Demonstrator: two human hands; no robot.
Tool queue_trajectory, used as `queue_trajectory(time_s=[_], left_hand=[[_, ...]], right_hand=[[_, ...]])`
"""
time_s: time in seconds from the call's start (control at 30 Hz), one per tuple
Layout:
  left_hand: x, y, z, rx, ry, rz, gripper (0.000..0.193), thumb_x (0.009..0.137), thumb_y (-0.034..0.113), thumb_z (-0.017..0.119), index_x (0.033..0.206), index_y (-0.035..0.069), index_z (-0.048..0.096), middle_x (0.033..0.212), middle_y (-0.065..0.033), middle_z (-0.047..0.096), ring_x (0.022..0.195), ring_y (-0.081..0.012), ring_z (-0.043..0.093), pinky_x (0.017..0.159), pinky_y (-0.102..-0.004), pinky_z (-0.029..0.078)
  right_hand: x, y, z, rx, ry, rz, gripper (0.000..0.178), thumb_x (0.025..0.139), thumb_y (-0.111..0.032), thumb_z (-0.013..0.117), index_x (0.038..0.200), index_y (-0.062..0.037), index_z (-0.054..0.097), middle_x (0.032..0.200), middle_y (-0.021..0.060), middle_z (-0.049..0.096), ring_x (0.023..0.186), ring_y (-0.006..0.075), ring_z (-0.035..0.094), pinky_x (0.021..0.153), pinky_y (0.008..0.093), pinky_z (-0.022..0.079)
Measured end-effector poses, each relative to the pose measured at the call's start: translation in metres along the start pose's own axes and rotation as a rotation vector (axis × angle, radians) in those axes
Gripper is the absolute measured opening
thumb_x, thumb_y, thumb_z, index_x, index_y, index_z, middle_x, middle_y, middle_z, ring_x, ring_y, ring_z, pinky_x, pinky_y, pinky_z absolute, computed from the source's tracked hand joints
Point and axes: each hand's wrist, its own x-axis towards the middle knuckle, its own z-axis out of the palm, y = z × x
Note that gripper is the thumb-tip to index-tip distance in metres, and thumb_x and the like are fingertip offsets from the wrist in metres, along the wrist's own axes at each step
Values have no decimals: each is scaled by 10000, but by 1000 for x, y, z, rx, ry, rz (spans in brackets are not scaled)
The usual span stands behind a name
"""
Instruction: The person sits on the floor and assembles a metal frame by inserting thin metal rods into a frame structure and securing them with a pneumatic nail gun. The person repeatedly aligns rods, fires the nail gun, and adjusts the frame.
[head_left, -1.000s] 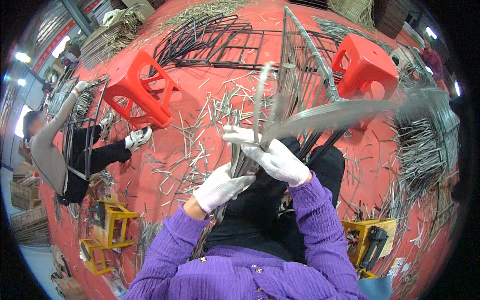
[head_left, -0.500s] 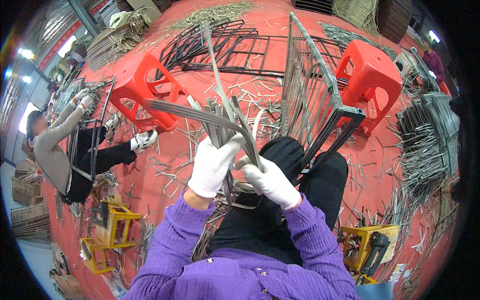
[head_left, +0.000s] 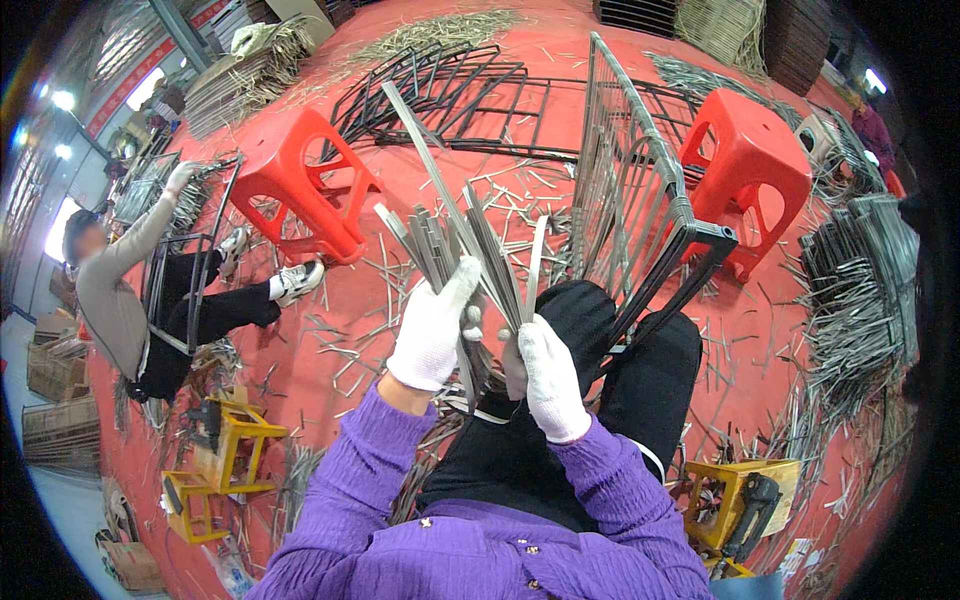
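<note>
Swung up from the left side are the grey strips of the right bundle [head_left: 490, 250]: half a second before, they arch sideways over the left hand, and now they stand almost straight. I take as my mark the tall rack [head_left: 683, 205], which leans at the person's knees [head_left: 572, 305]. Just to the left of this rack are both hands, in white gloves. The left hand [head_left: 428, 335] is curled around the left bundle [head_left: 428, 250], with its thumb laid against the strips. The right hand [head_left: 550, 380], nearer to the rack, grasps the right bundle low down; one pale strip [head_left: 537, 260] stands a little apart, between this bundle and the rack. The longest strip [head_left: 421, 147] leans away from the rack.

In my judgement, the two bundles could become tangled, because their strips come so near above the hands. If the right grip becomes loose, the longest strip could spring out, since it seems flexible and is held only near its lower end.

Now I count: two hands, two bundles, one tall rack. Of red stools I see two, one [head_left: 270, 155] well to the left of the rack, one [head_left: 760, 140] just to its right. One seated co-worker [head_left: 115, 320] is far to the left of the rack. Inside each bundle the strips overlap, so their number I cannot tell.
</note>
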Motion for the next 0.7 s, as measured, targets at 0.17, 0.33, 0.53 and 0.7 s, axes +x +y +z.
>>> queue_trajectory(time_s=[0.17, 0.33, 0.53, 0.7], left_hand=[[1, -10, 0, -52, -108, -33, 247, 999, 356, 595, 972, 119, 659, 727, 65, 543, 611, -20, 477, 497, -190, 381], [1, -20, 7, -124, -41, 43, 319, 1039, 374, 505, 1150, 100, 624, 800, 47, 583, 611, -23, 479, 487, -179, 376], [0, -27, 10, -309, -161, -75, 350, 1042, 405, 487, 1124, 99, 634, 805, 37, 610, 613, -37, 494, 497, -181, 371], [-4, -28, 10, -274, -152, -24, 351, 1033, 416, 500, 1051, 99, 650, 778, 16, 637, 604, -47, 531, 504, -194, 391]], right_hand=[[-3, -2, 1, 191, -51, 5, 266, 1066, -319, 442, 1082, -81, 560, 655, -76, 407, 498, 33, 330, 454, 207, 269], [-3, -5, 9, 113, 128, -67, 173, 1049, -218, 495, 1089, -65, 566, 710, -70, 459, 561, 14, 374, 487, 190, 292], [-3, -3, 10, 141, 144, -92, 171, 1035, -188, 527, 1120, -49, 578, 747, -67, 492, 601, 6, 393, 512, 179, 312], [-6, -5, 11, 94, 183, -98, 175, 1035, -177, 518, 1119, -38, 585, 761, -48, 545, 597, 14, 437, 526, 180, 361]])
